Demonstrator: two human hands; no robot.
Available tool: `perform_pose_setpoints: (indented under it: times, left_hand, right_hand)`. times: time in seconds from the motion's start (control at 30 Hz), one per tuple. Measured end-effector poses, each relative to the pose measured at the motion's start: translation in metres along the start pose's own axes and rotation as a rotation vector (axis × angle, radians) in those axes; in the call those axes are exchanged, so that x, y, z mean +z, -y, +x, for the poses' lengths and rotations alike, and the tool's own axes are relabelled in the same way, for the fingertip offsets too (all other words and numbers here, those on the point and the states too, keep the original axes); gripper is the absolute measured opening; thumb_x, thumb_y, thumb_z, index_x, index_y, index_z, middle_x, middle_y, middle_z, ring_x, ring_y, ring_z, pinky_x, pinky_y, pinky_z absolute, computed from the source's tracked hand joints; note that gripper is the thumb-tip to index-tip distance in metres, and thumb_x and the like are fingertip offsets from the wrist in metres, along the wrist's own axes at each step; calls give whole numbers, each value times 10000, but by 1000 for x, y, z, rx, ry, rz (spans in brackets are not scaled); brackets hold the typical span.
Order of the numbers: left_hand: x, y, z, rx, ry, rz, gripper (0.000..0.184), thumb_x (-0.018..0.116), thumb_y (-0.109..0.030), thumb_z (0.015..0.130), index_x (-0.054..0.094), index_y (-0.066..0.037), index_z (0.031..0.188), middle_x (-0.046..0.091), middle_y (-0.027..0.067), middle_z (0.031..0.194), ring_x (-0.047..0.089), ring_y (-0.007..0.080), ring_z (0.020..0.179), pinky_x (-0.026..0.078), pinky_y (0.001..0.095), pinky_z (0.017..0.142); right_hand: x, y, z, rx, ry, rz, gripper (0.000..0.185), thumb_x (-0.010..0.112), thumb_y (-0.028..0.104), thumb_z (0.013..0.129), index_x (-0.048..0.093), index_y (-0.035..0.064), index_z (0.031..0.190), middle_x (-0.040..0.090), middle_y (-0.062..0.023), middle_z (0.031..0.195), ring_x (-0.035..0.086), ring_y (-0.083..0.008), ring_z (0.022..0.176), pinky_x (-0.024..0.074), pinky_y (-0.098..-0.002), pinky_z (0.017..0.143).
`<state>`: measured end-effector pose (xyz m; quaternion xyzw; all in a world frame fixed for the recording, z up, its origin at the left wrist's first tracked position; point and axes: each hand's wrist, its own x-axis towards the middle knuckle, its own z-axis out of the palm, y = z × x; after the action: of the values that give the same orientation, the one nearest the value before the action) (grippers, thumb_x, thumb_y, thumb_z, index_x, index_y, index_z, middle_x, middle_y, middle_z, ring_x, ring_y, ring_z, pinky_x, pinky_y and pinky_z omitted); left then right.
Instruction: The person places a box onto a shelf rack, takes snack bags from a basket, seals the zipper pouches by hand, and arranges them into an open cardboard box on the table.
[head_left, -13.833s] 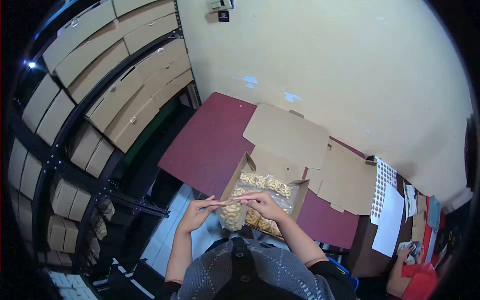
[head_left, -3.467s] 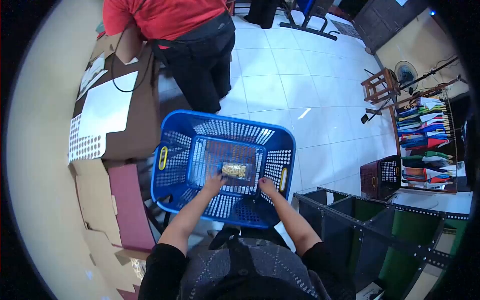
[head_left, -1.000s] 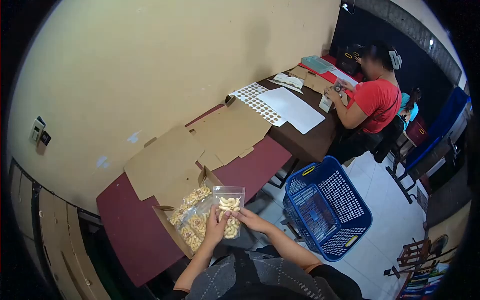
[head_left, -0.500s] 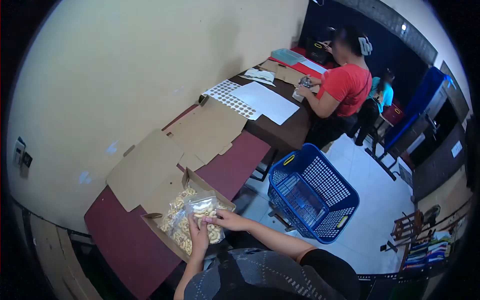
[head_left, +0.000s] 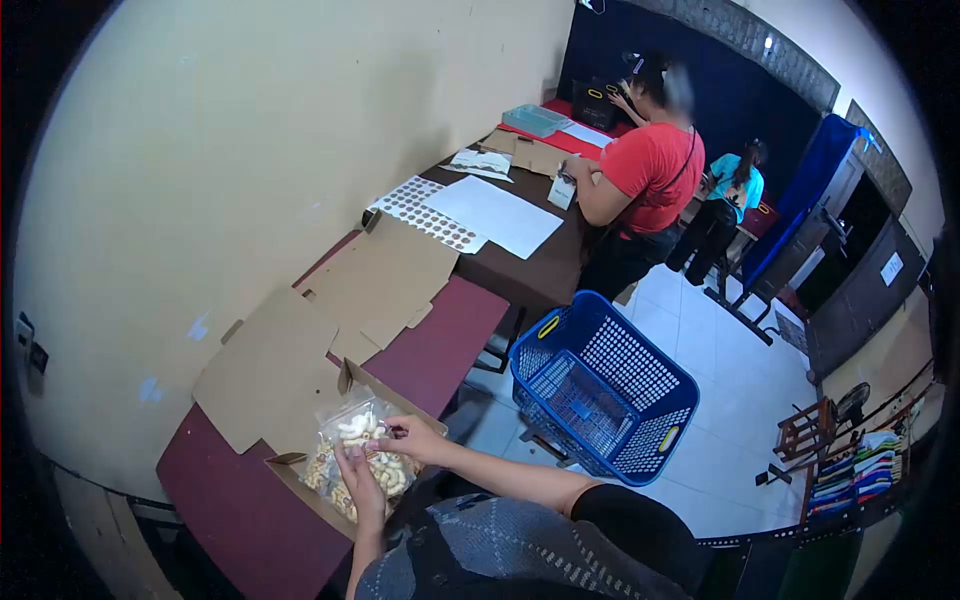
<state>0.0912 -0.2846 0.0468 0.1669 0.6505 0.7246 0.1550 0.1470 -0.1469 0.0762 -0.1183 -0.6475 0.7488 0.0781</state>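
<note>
A clear plastic bag of pale curved snacks (head_left: 368, 428) is held upright over the open cardboard box (head_left: 400, 402) at the lower left. My left hand (head_left: 361, 482) grips the bag's lower left side. Against its right side, my right hand (head_left: 411, 440) pinches the bag with bent fingers. Other snack bags (head_left: 322, 474) lie in the box beneath, partly hidden by the held bag and my hands.
Flat cardboard (head_left: 385, 280) lies on the maroon table (head_left: 235, 510). Beyond are a sticker sheet (head_left: 425, 212) and white paper (head_left: 500, 215). A blue basket (head_left: 605, 390) stands right. A person in red (head_left: 655, 175) works at the brown table; another in turquoise (head_left: 738, 185) is farther back.
Since the earlier frames, the blue basket has come to hold no visible bag, and the held bag has moved left over the box. The view has swung right; the person in red has shifted their hands.
</note>
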Motion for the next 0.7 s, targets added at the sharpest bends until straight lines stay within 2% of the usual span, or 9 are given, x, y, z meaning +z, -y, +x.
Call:
perform_pose_setpoints:
  times: [0.17, 0.23, 0.3, 0.37, 0.4, 0.5, 0.53, 0.63, 0.7]
  left_hand:
    - [5, -22, 11, -10, -63, -66, 428, 401, -288, 979, 360, 13, 1280, 468, 148, 1209, 440, 209, 1132, 328, 320, 976]
    - [6, -20, 17, 88, 61, 66, 398, 447, -236, 963, 376, 26, 1255, 472, 149, 1206, 445, 203, 1127, 341, 316, 965]
    - [10, -22, 18, 129, 18, 112, 395, 486, -199, 944, 378, 40, 1240, 481, 152, 1196, 446, 196, 1125, 347, 309, 960]
    - [12, -21, 21, 51, 30, -43, 396, 491, -211, 943, 386, 47, 1224, 498, 150, 1171, 461, 195, 1103, 358, 307, 947]
    - [20, -22, 18, 74, -126, -101, 368, 487, -207, 945, 402, 43, 1201, 518, 141, 1143, 481, 193, 1068, 372, 308, 929]
    - [6, -12, 24, 34, -81, -250, 382, 483, -191, 945, 393, 50, 1226, 521, 142, 1163, 488, 198, 1074, 372, 313, 936]
    - [4, -15, 28, 88, -14, -195, 408, 471, -203, 950, 379, 52, 1255, 520, 139, 1163, 487, 190, 1083, 375, 308, 937]
    - [2, 0, 33, 77, -115, 4, 467, 413, -221, 971, 301, 41, 1341, 467, 140, 1259, 472, 186, 1127, 385, 294, 942]
    - [4, -4, 35, 93, -141, 5, 475, 393, -260, 978, 311, 48, 1329, 472, 140, 1252, 475, 184, 1122, 384, 294, 942]
  right_hand:
    - [-7, -9, 19, 107, 89, 77, 340, 644, 256, 861, 612, -25, 1051, 618, -8, 903, 531, -38, 816, 427, -200, 705]
    - [-6, 8, 17, 77, 72, 30, 331, 621, 263, 877, 614, -26, 1040, 617, -6, 898, 532, -38, 809, 425, -195, 691]
    - [-7, -7, 25, -4, 64, 60, 353, 601, 284, 888, 606, -30, 1051, 617, -7, 890, 532, -38, 789, 424, -199, 667]
    - [-13, 10, 25, 142, 135, -113, 379, 576, 316, 902, 596, -21, 1073, 592, 11, 858, 502, -34, 732, 405, -200, 623]
    - [-13, 1, 27, -14, 114, -60, 384, 550, 343, 914, 594, -3, 1074, 554, 31, 808, 458, -37, 679, 380, -199, 595]
    - [-11, 5, 35, -16, 131, 9, 386, 543, 328, 918, 581, -22, 1074, 543, 30, 793, 462, -43, 701, 385, -207, 614]
    - [-11, 7, 38, -16, 136, 42, 387, 540, 321, 920, 574, -32, 1075, 538, 30, 786, 464, -46, 712, 387, -211, 623]
    - [-9, 3, 46, -42, 151, -136, 364, 524, 303, 931, 572, -35, 1056, 536, 27, 796, 469, -45, 743, 394, -218, 635]
    - [-11, -2, 58, -31, 172, -102, 350, 563, 285, 911, 575, -30, 1064, 555, 11, 823, 482, -45, 759, 404, -220, 645]
